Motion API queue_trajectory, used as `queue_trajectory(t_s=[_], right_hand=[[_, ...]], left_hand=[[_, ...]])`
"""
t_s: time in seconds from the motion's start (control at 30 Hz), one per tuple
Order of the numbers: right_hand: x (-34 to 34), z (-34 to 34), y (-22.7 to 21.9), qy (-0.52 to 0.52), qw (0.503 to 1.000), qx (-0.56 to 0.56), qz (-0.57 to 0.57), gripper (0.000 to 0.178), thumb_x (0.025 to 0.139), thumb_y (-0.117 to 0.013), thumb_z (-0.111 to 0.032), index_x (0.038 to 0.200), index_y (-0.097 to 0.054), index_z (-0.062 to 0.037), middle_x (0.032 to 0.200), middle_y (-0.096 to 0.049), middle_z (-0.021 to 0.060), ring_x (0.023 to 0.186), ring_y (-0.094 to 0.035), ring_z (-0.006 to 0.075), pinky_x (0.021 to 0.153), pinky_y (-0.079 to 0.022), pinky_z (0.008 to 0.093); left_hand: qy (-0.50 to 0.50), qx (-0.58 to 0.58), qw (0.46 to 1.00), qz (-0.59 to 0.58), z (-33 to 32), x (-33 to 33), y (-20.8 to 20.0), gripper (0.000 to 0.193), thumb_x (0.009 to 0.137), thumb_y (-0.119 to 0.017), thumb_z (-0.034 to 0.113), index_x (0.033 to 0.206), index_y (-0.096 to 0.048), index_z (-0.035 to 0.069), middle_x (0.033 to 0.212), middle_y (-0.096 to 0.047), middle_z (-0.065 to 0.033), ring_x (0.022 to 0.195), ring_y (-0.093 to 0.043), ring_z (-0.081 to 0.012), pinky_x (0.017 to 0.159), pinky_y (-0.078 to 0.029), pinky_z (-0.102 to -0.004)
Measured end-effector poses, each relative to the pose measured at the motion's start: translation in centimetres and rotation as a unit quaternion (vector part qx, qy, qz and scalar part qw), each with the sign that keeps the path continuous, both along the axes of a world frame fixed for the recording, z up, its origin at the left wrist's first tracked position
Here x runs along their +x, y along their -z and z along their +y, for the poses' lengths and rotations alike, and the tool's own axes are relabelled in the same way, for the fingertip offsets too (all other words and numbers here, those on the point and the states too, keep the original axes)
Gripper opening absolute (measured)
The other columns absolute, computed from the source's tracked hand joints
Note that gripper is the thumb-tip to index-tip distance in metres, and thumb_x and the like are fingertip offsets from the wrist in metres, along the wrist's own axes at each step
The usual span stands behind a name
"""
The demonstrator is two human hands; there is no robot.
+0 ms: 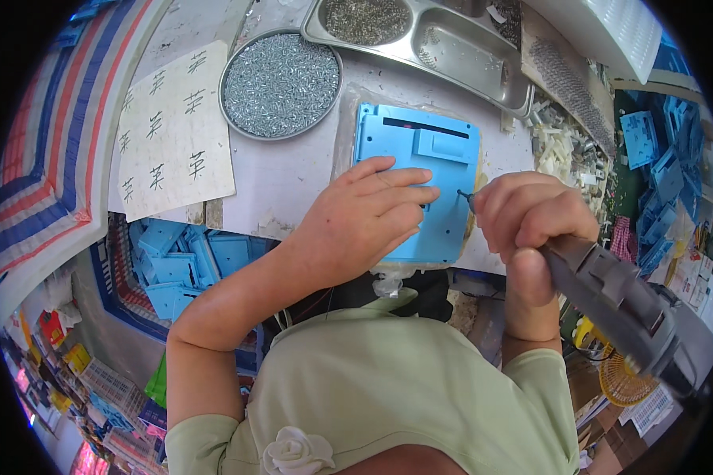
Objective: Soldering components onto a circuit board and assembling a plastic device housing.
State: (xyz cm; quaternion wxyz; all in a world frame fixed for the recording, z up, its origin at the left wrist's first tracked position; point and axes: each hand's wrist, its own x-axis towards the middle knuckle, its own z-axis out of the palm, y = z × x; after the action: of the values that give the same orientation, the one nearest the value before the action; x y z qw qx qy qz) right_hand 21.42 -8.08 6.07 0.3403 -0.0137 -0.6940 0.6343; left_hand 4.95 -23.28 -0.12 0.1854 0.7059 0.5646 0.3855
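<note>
On the counter point(265, 176), a panel point(451, 222) lies at the frame's centre. To its upper left sits a dish point(271, 138) of screws point(281, 83), with a sheet point(178, 127) further left. A tray point(463, 57) lies above the panel. Below the sheet, a crate point(101, 265) holds more panels point(188, 265).

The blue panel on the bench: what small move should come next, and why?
Probably press the dark tool gently toward the blue panel: the right hand grips the tool, its thin tip is at the panel's right part, and the left hand lies across the panel, likely steadying it. Whether the tip already touches is hard to tell.
</note>
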Motion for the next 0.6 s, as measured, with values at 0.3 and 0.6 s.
queue_trajectory(t_s=[0.3,0.6], right_hand=[[-2.2,4.8,-1.2,-0.006,0.999,-0.028,0.042,0.026,0.094,-0.067,-0.018,0.083,-0.047,-0.0072,0.062,-0.052,0.0053,0.053,-0.049,0.0181,0.054,-0.045,0.0342],[-4.4,5.4,1.4,0.002,0.999,-0.038,-0.008,0.025,0.095,-0.063,-0.024,0.086,-0.047,-0.0089,0.058,-0.048,0.0010,0.055,-0.045,0.0146,0.057,-0.039,0.0345]], left_hand=[[-0.002,0.001,1.000,-0.013,0.2,0.0,0.3,0.022,0.086,-0.075,0.009,0.105,-0.064,0.010,0.129,-0.069,-0.0035,0.129,-0.060,-0.0247,0.109,-0.043,-0.0491],[0.006,-0.022,1.000,-0.021,0.0,-0.2,0.4,0.019,0.087,-0.075,0.009,0.103,-0.064,0.010,0.129,-0.069,-0.0031,0.133,-0.057,-0.0225,0.111,-0.041,-0.0464]])
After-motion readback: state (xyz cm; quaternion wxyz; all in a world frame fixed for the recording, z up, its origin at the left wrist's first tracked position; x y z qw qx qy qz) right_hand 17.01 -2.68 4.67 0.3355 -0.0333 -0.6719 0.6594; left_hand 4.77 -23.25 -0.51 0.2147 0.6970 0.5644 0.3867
